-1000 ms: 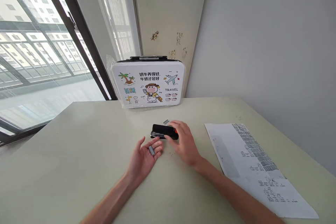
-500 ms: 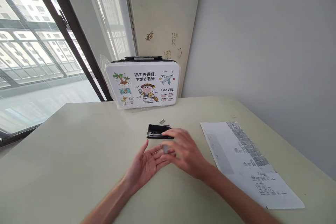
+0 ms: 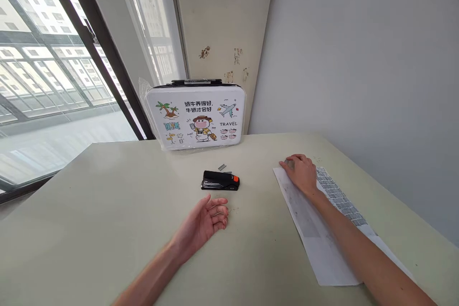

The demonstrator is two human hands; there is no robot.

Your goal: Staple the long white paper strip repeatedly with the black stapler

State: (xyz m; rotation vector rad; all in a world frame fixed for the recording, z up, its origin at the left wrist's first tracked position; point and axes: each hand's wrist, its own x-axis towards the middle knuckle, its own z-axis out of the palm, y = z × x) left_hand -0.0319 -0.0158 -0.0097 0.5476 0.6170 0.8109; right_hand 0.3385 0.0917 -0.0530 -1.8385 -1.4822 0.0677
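My left hand [image 3: 205, 220] rests on the table palm up, its fingers loosely curled and apart, with nothing in it. Just beyond its fingertips lies a black stapler [image 3: 218, 180] with an orange patch at its right end. Behind the stapler are small grey staple strips [image 3: 222, 167], one partly hidden by it. My right hand [image 3: 303, 170] is at the top left corner of a printed sheet of paper [image 3: 304, 244]. Its thumb and fingers close around a small grey staple strip [image 3: 289, 164], mostly covered by the fingers.
A white cartoon-printed suitcase [image 3: 201, 119] in clear plastic stands at the table's back edge. A window [image 3: 53, 81] is on the left and a plain wall [image 3: 358, 57] on the right. Grey printed blocks run along the sheet's right side, partly behind my right forearm.
My right hand has moved from above my left palm, right and away from me, to the paper's far corner, carrying the grey strip. My left fingers have curled slightly; the stapler is now uncovered.
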